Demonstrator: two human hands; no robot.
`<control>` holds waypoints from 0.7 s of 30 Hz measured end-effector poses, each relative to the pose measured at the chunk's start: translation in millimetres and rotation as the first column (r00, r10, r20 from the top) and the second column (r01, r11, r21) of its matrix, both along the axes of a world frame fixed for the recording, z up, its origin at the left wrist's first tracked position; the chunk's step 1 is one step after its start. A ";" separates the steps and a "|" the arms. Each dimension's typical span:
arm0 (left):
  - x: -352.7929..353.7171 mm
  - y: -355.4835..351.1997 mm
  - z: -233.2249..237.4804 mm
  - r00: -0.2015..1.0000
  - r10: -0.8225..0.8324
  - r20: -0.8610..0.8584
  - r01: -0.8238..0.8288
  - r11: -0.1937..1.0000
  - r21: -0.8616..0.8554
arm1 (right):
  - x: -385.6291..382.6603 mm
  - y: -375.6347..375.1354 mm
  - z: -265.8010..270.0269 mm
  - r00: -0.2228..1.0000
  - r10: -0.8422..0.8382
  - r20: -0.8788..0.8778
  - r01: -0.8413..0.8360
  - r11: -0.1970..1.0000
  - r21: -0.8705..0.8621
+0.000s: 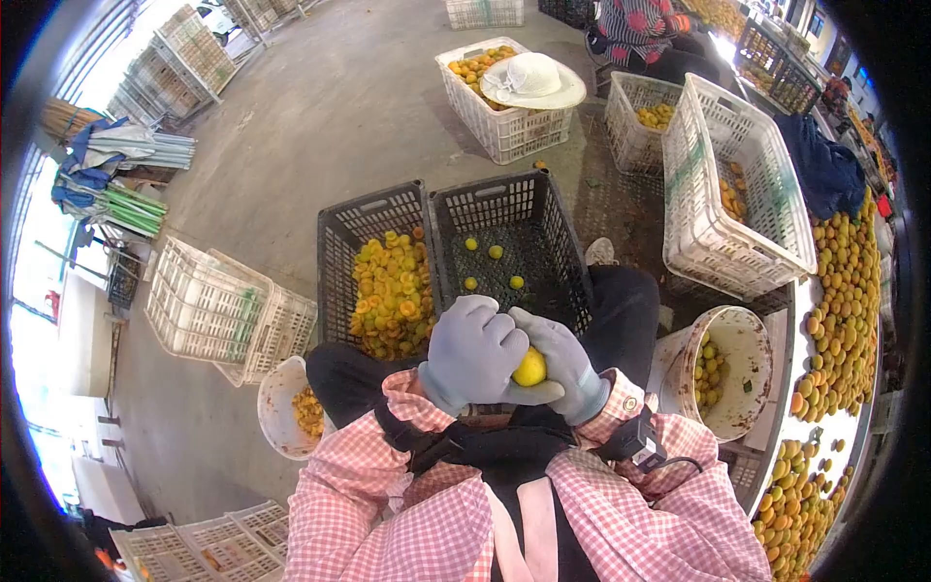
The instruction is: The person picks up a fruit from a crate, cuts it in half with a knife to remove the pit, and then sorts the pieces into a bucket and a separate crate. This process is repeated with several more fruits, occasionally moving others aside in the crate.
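My left hand point(475, 351) and my right hand point(564, 364), both in grey gloves, meet in front of my lap. Between them sits a round yellow citrus fruit point(530, 368). My right hand wraps round its far side, while the curled left fingers press close on it; whether they also grip a small tool is hidden. Just beyond my hands stand two black crates. Cut yellow pieces point(391, 291) like opened peels fill much of the left crate point(330, 254). Several whole yellow-green fruits point(496, 252) lie on the floor of the right crate point(562, 228).
A white bucket point(274, 407) with orange pieces stands at left. Right of me is another bucket point(742, 388) holding fruit, beside a fruit-covered table point(810, 427). White crates point(208, 306) stand around, one point(514, 141) topped by a hat point(533, 80). Another person point(635, 34) sits at back right.
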State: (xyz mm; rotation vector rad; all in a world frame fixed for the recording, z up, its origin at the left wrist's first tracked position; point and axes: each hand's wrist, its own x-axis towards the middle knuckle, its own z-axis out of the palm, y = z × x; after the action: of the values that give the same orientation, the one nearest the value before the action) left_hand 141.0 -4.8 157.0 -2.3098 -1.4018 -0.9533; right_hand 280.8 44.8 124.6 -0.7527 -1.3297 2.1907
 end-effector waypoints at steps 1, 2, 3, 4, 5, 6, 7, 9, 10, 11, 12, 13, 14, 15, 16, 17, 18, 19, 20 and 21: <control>-0.4 1.6 0.5 0.999 0.001 0.032 -0.001 1.000 0.025 | 0.0 -4.3 13.0 0.998 -0.062 -0.020 0.064 0.993 0.101; -0.4 2.1 0.7 0.998 -0.001 0.064 -0.002 0.999 0.050 | -1.1 -8.3 21.3 0.991 -0.124 -0.046 0.130 0.971 0.198; 1.1 0.9 3.7 0.998 -0.003 0.065 0.000 0.999 0.048 | -2.7 -11.2 23.1 0.991 -0.126 -0.045 0.132 0.971 0.197; 3.1 0.4 9.2 0.994 0.011 0.104 -0.020 0.997 0.078 | -4.8 -12.3 24.2 0.975 -0.179 -0.129 0.188 0.980 0.058; 4.5 -0.2 11.9 0.989 0.024 0.144 -0.039 0.994 0.105 | -6.5 -14.4 25.5 0.948 -0.243 -0.203 0.230 0.969 -0.087; 5.2 -1.2 11.7 0.989 0.022 0.144 -0.038 0.994 0.105 | -7.8 -18.1 28.8 0.948 -0.245 -0.203 0.232 0.969 -0.087; 6.3 -3.4 11.1 0.983 0.020 0.183 -0.039 0.994 0.098 | -8.1 -22.8 33.2 0.939 -0.310 -0.149 0.297 0.949 -0.104; 9.2 -5.7 8.4 0.975 0.021 0.219 -0.042 0.995 0.094 | -6.4 -24.5 38.9 0.924 -0.370 -0.097 0.359 0.926 -0.114; 10.5 -6.8 4.7 0.959 0.024 0.283 -0.046 0.996 0.073 | -6.6 -24.7 40.2 0.918 -0.374 -0.131 0.383 0.923 0.046; 12.2 -7.8 1.8 0.937 0.028 0.348 -0.049 0.997 0.051 | -6.2 -24.5 41.0 0.913 -0.374 -0.164 0.403 0.892 0.205; 13.7 -8.7 0.0 0.937 0.032 0.348 -0.053 0.997 0.051 | -6.0 -23.7 39.5 0.914 -0.370 -0.163 0.399 0.894 0.205; 14.9 -8.7 -1.3 0.920 0.049 0.389 -0.065 0.997 0.028 | -6.0 -21.9 36.1 0.912 -0.362 -0.193 0.400 0.887 0.229; 17.3 -9.9 -3.3 0.899 0.070 0.431 -0.079 0.997 0.003 | -5.9 -20.8 32.6 0.911 -0.349 -0.219 0.399 0.881 0.254; 18.3 -10.9 -7.4 0.899 0.073 0.432 -0.086 0.996 0.011 | -9.1 -18.5 27.8 0.914 -0.341 -0.222 0.392 0.882 0.261; 20.7 -11.6 -14.3 0.859 0.127 0.496 -0.110 0.992 -0.063 | -11.6 -15.9 21.8 0.907 -0.360 -0.219 0.415 0.855 0.311; 23.1 -11.2 -21.7 0.813 0.183 0.553 -0.127 0.982 -0.137 | -12.9 -13.2 17.0 0.900 -0.379 -0.217 0.435 0.824 0.362; 26.0 -8.6 -29.5 0.811 0.178 0.558 -0.129 0.983 -0.127 | -12.1 -11.2 14.6 0.918 -0.365 -0.156 0.397 0.851 0.344; 26.6 -8.7 -36.9 0.805 0.220 0.550 -0.152 0.974 -0.167 | -13.9 -10.3 8.7 0.919 -0.361 -0.158 0.394 0.852 0.345; 23.2 -5.3 -41.6 0.800 0.259 0.541 -0.181 0.964 -0.193 | -18.4 -4.0 1.0 0.919 -0.363 -0.154 0.391 0.886 0.248; 20.4 -6.1 -44.1 0.796 0.260 0.546 -0.184 0.964 -0.191 | -19.2 -1.1 -10.2 0.919 -0.369 -0.134 0.387 0.911 0.143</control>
State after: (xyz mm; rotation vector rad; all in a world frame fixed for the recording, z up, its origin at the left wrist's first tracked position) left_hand 161.4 -10.9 112.9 -1.9456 -1.9611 -1.6022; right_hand 261.7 43.7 114.4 -0.7486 -1.1828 1.7638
